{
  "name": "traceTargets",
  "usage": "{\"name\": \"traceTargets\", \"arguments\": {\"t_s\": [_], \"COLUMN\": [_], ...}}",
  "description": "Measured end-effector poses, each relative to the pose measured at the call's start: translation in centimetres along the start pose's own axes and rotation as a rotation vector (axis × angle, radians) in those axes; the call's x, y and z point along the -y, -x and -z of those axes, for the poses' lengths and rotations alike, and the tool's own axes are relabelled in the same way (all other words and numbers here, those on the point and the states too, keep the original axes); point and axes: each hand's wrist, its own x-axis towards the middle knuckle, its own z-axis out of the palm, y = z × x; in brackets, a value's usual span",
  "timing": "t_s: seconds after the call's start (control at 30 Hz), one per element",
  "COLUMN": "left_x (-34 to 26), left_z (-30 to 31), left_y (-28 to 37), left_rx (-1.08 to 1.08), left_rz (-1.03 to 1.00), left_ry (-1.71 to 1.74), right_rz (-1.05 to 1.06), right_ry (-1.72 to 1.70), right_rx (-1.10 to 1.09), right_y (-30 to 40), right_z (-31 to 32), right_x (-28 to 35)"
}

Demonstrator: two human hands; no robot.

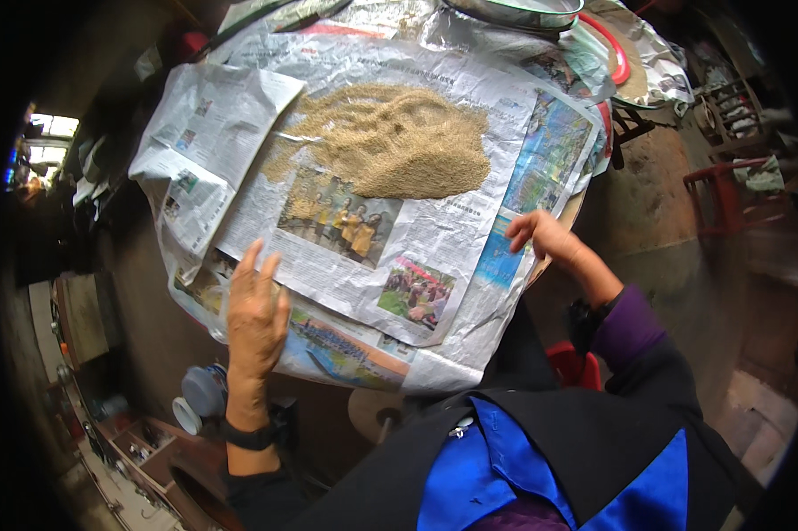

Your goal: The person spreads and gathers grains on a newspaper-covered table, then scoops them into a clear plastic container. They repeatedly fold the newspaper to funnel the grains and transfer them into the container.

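Observation:
A heap of small tan grains or seeds (425, 152) lies spread on newspaper sheets (345, 282) that cover a table. My left hand (256, 308) is over the near left edge of the newspaper, fingers apart, with nothing in it; whether it touches the paper cannot be told. On the right, my right hand (541, 235) hovers over or rests by the colour-printed sheet (545, 159), fingers loosely bent and holding nothing. A folded newspaper sheet (206, 146) lies left of the grains.
A round metal pan (518, 10) stands at the table's far edge, near a red curved band (608, 46). A red plastic stool (724, 196) stands on the floor at right. Plastic containers (203, 391) and an open drawer or box (140, 445) are low on the left.

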Motion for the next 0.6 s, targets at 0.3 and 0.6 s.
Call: {"name": "traceTargets", "arguments": {"t_s": [0.3, 0.6], "left_x": [-12.6, -11.9], "left_z": [-19.1, -24.6], "left_y": [-14.5, -22.1], "left_rx": [-0.229, -0.169], "left_rz": [-0.372, -0.340], "left_ry": [-0.009, -0.131], "right_rz": [0.436, 0.271], "right_ry": [0.050, -0.100], "right_rx": [-0.179, 0.052], "right_y": [-11.8, -15.6], "right_z": [9.7, 11.6], "right_x": [3.7, 2.2]}}
